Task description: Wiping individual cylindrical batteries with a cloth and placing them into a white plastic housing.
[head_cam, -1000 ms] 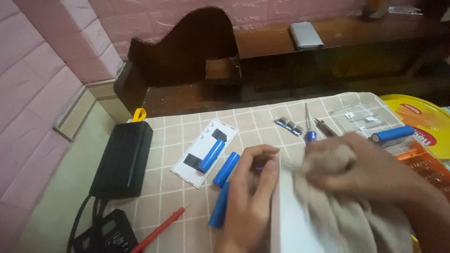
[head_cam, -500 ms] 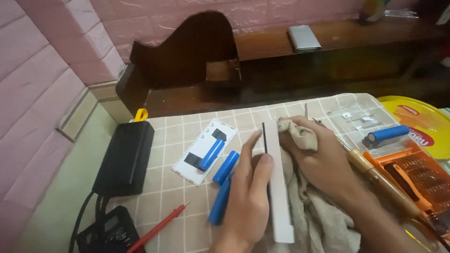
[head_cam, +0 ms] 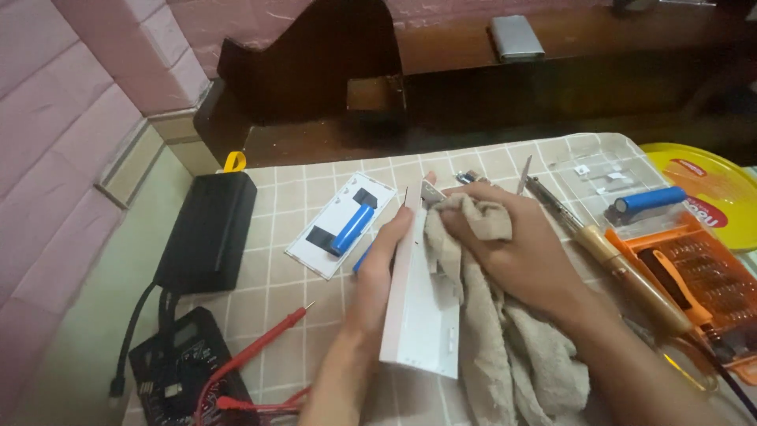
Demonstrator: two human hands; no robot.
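- Currently, head view: the left hand (head_cam: 377, 272) grips the left long edge of a white rectangular casing (head_cam: 422, 304), fingers extended along that edge and closed against it, thumb side hidden behind the casing.
- The casing stands tilted on its long side above the counter (head_cam: 300, 272), which carries a beige checked cloth; its open inner face turns toward the right hand.
- The right hand (head_cam: 516, 244) is closed around a bunched beige rag (head_cam: 489, 315) and presses it against the upper end of the casing. The rag hangs down beside the casing and trails toward the lower edge of the frame.
- Left of the casing lies a white flat panel (head_cam: 341, 225) with black pads and one blue cylindrical cell (head_cam: 352, 229) on it. A second blue cell (head_cam: 363, 259) shows just behind the left hand.
- Far left: a black box (head_cam: 209, 230), and below it a black multimeter (head_cam: 185, 371) with a red probe (head_cam: 260, 343).
- Right of the right hand: a wooden-handled soldering iron (head_cam: 623, 268), an orange screwdriver-bit case (head_cam: 694, 276) and another blue cell (head_cam: 650, 201) on a clear plastic tray.
- A yellow round lid (head_cam: 710, 185) rests at the far right edge.
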